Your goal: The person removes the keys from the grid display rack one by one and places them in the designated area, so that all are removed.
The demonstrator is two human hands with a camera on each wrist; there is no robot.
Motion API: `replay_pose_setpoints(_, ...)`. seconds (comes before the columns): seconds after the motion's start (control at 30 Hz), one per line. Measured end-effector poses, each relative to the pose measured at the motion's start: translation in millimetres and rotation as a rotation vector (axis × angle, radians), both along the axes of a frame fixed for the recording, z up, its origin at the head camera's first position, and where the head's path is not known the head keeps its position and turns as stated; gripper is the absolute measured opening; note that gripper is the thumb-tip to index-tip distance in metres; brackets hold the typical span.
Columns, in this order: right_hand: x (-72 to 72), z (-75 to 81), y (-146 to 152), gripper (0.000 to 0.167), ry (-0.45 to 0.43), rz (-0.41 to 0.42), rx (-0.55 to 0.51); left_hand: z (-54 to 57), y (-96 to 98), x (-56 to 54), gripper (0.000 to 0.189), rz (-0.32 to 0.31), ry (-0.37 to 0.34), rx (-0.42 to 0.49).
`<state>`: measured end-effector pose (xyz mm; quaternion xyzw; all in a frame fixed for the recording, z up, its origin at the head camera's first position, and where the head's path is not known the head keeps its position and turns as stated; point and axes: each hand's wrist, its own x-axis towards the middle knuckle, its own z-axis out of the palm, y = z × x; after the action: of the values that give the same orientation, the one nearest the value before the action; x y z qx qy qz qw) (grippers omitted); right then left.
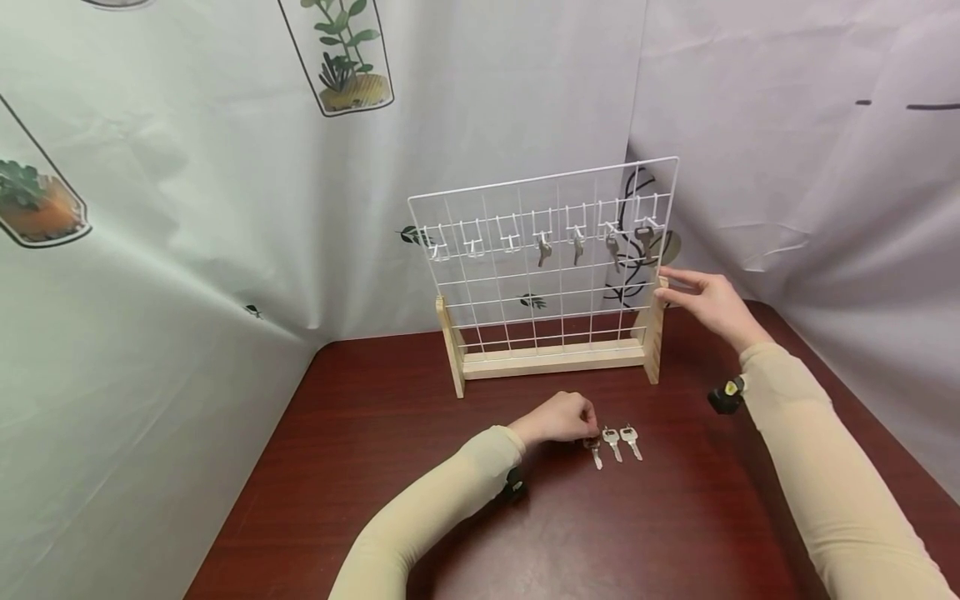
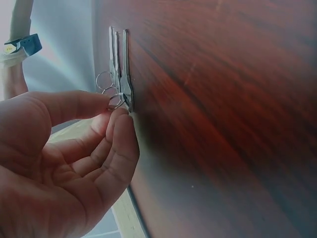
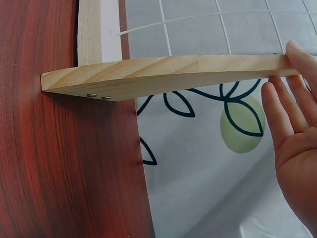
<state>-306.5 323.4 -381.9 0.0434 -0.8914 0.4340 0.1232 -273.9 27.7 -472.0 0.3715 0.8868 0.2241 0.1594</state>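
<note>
Step in hand, prob.: picking a key (image 1: 597,458) up by its ring (image 2: 117,101), w/ the other hand steadying the wire rack (image 1: 555,360). Key lies on the table (image 1: 360,467) in front of the rack, toward its R half; 2 loose keys (image 1: 622,443) also in front of the rack, a bit nearer its R end; 4 hung keys (image 1: 578,248) are on the rack's R-side hooks. To do it well: hold ring near its edge, not the key head, so most of the loop stays free for a hook; lift straight up first so the neighboring keys don't get dragged along; keep R-side pressure light, enough to stop the rack tipping w/o shoving it. Grip: L hand (image 1: 562,417), in front of rack, has thumb + fingertips nearly together, pinching the ring; key blade looks to be on the table, exact contact hard to tell. R hand (image 1: 711,307), at rack's R end, is parted only abt the post's thickness, thumb one side, fingers the other, pinching upper part of the R post (image 1: 656,329); force n/a from pics.
</note>
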Motion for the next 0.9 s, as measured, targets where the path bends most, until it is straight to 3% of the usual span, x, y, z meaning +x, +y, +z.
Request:
replay_pose_setpoints(0.13, 1.8, 1.3, -0.8, 0.065, -0.002, -0.006, 0.004, 1.3, 1.1, 3.1, 0.02, 0.031, -0.041, 0.011)
replay_pose_setpoints(0.43, 2.5, 2.2, -0.3, 0.064, -0.015, -0.007, -0.003, 3.9, 1.9, 8.1, 0.022, 0.071, -0.061, 0.026)
replay_pose_setpoints(0.9, -0.5, -0.6, -0.2, 0.063, 0.002, -0.002, -0.031, -1.0, 2.7, 9.1, 0.025, 0.097, -0.064, 0.018)
